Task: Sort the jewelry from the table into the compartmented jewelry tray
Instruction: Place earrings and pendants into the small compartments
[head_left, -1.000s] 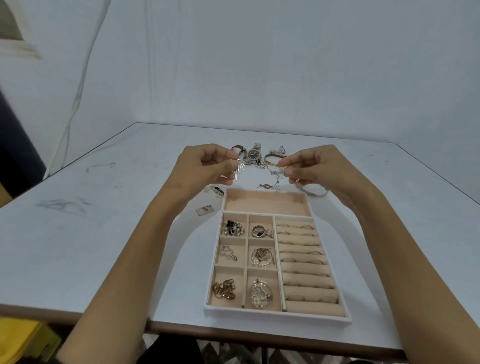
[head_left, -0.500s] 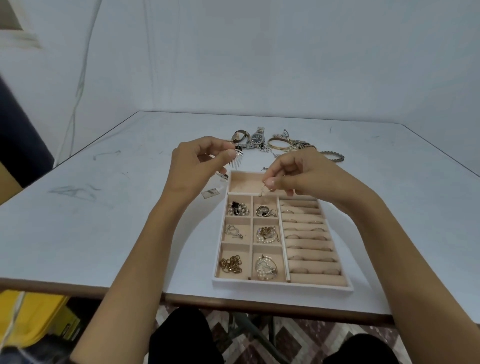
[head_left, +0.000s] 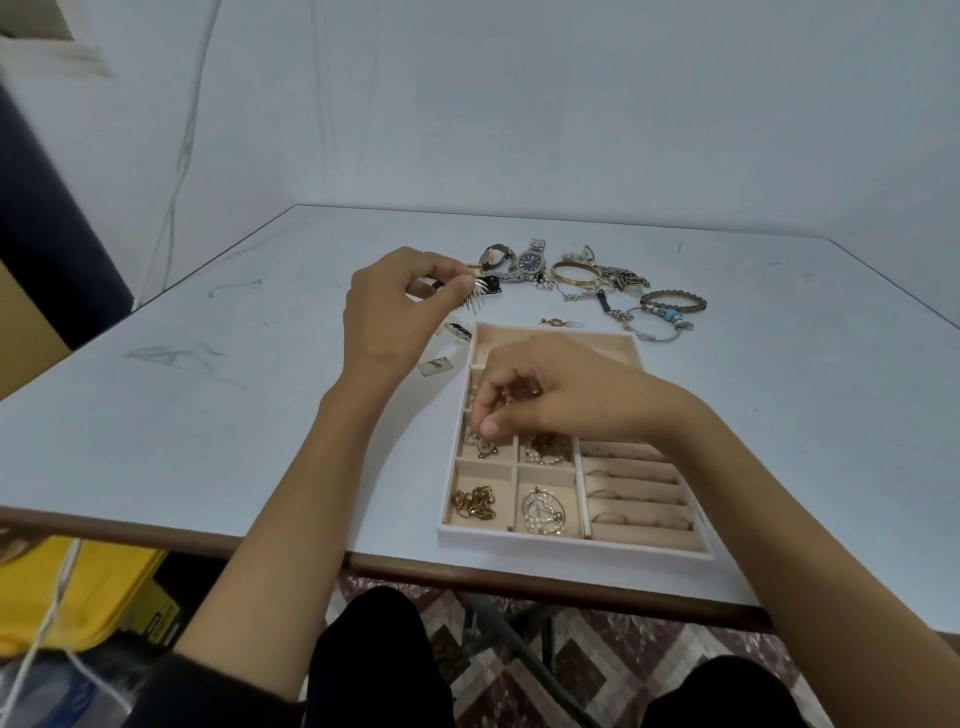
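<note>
Beige velvet lined the jewelry tray (head_left: 571, 543), which sat near the front edge of the tabletop (head_left: 260, 415). The right hand (head_left: 550, 395) hung low over the tray's left column, thumb and forefinger pinching a small silver piece (head_left: 483, 447) that dangled into the middle compartment. The left hand (head_left: 387, 317) hovered beside the tray's far corner, pinching a fringed earring (head_left: 475, 301) by its top. A watch (head_left: 531, 261), a gold bangle (head_left: 574, 274) and a beaded bracelet (head_left: 672, 301) lay unsorted beyond the tray.

Released off-centre, the silver piece would likely drape over a divider or slide in with its neighbour and tangle. The right wrist crossed just above the ring rolls, so a dipped withdrawal could drag rings loose. The earring, held only by fingertips, might slip while attention was elsewhere.
</note>
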